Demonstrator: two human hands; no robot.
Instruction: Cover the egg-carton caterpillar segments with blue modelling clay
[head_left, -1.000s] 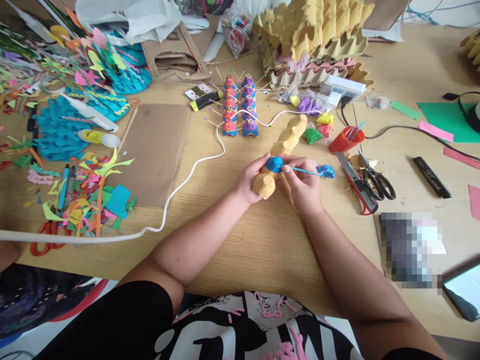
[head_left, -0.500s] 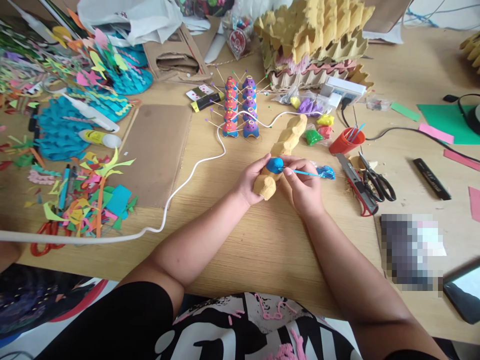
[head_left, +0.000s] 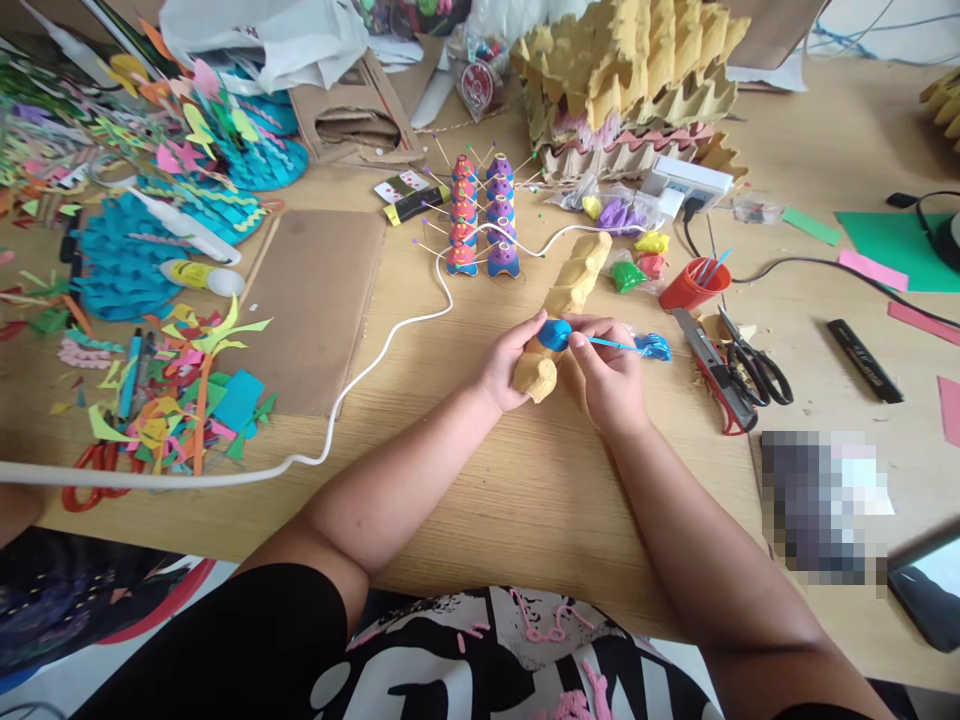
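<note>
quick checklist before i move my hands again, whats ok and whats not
1. Left hand holding the yellow carton piece: ok, fingers around it.
2. Right hand gripping the blue stick: ok, pinched between thumb and fingers.
3. Stick tip placed: ok, it is at the blue patch.
4. Blue packet close by: ok, just beyond the right hand.
5. Scissors away from both hands: ok, apart, to the right.
6. Held piece separate from the yellow part beyond: cannot tell, blue patch and fingers hide any join.
</note>
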